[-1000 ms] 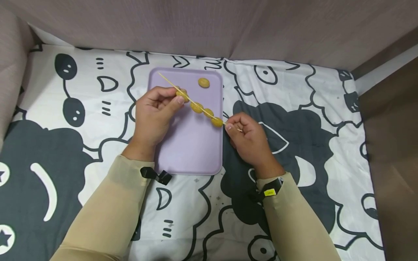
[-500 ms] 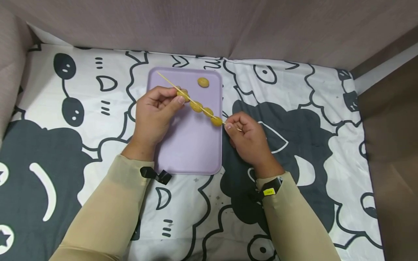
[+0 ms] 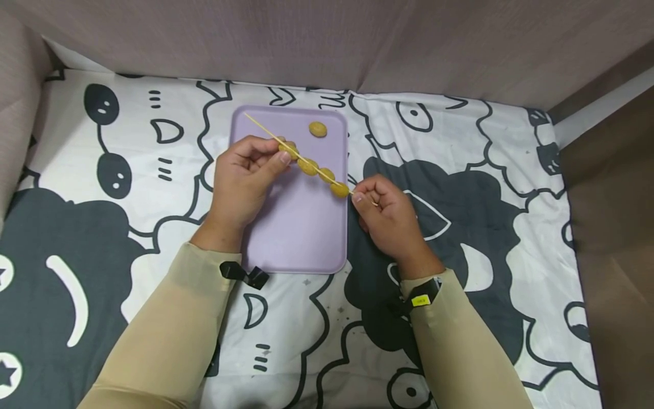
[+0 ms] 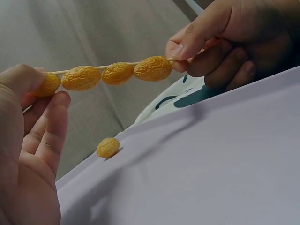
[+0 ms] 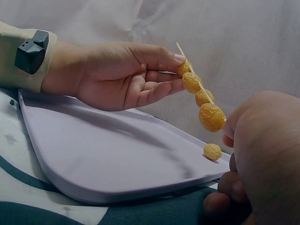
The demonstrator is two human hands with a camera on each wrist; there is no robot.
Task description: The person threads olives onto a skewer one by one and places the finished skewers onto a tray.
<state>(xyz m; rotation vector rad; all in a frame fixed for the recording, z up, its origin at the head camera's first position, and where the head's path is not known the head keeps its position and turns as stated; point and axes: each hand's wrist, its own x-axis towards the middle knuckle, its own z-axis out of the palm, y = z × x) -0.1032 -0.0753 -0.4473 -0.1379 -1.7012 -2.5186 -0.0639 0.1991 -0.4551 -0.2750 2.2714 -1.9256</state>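
A thin wooden skewer (image 3: 261,124) slants above the tray, carrying several wrinkled yellow oval fruits; which kind I cannot tell. Three of them sit in a row toward its lower right end, the outermost fruit (image 5: 212,117) closest to my right hand. My left hand (image 3: 242,179) pinches another fruit (image 4: 48,85) on the skewer between thumb and fingers, and the pointed tip sticks out beyond it. With thumb and index finger, my right hand (image 3: 390,218) pinches the skewer's other end. One loose fruit (image 3: 318,129) lies in the tray's far right corner.
Beneath the hands lies a pale purple rectangular tray (image 3: 296,238) with a low rim. It rests on a black-and-white cartoon-print cloth (image 3: 174,187). A grey-brown fabric wall (image 3: 327,45) rises along the back, and a brown surface (image 3: 613,238) borders the right side.
My left hand has shifted slightly right along the skewer, bringing its pinched fruit a little closer to the three others. The right hand and the loose fruit have stayed put.
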